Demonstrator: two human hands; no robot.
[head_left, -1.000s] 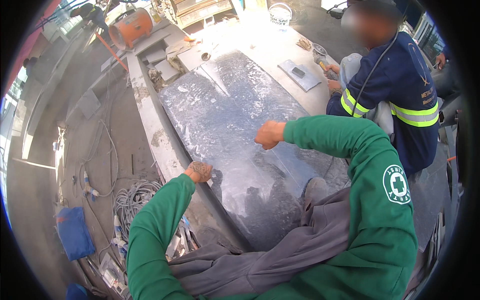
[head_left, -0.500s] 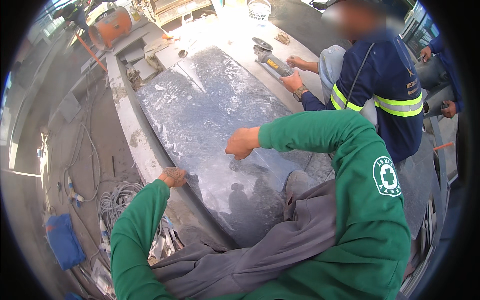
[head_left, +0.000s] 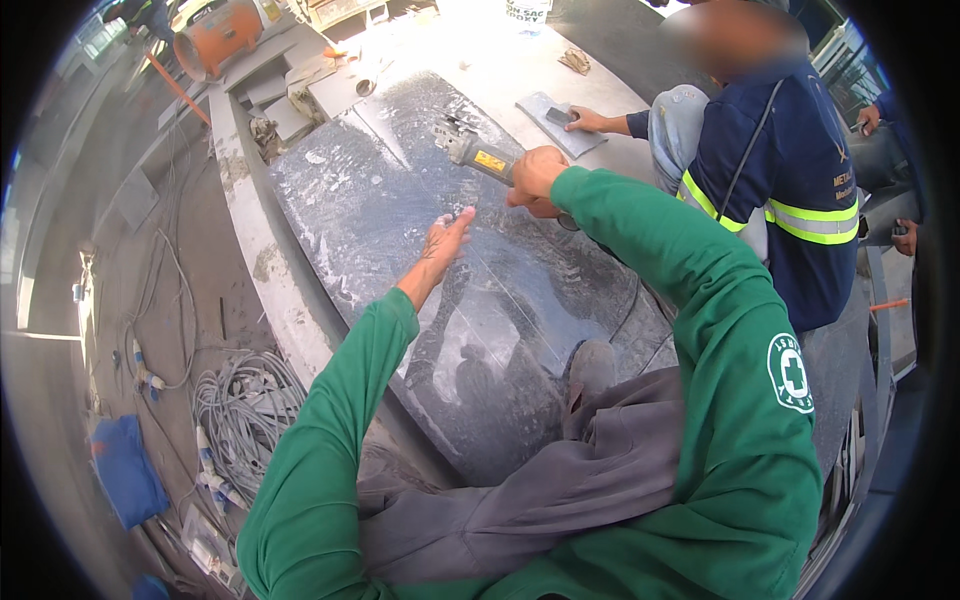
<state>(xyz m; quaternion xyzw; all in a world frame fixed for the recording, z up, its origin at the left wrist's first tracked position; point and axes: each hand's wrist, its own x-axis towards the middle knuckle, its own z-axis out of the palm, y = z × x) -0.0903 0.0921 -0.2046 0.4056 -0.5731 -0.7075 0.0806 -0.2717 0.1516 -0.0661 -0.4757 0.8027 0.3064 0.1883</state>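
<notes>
Angle grinder (head_left: 480,155) is out over the dust-streaked dark slab (head_left: 375,215), head aimed up-left; can't tell if it touches. Right hand (head_left: 538,178): fingers wrapped around the grinder's body. Left hand (head_left: 442,242): just below-left of the grinder, fingers extended, nothing in them. Co-worker's hand (head_left: 590,121) is on a small dark block (head_left: 558,116) atop a grey plate (head_left: 572,142). Coiled cable (head_left: 245,402) and blue cloth (head_left: 130,470) lie at left; orange blower (head_left: 218,45) far upper left.

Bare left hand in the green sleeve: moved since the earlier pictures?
Yes: the left hand went right and forward, from the left edge of the flat, white-streaked dark grey slab to over its middle.
</notes>
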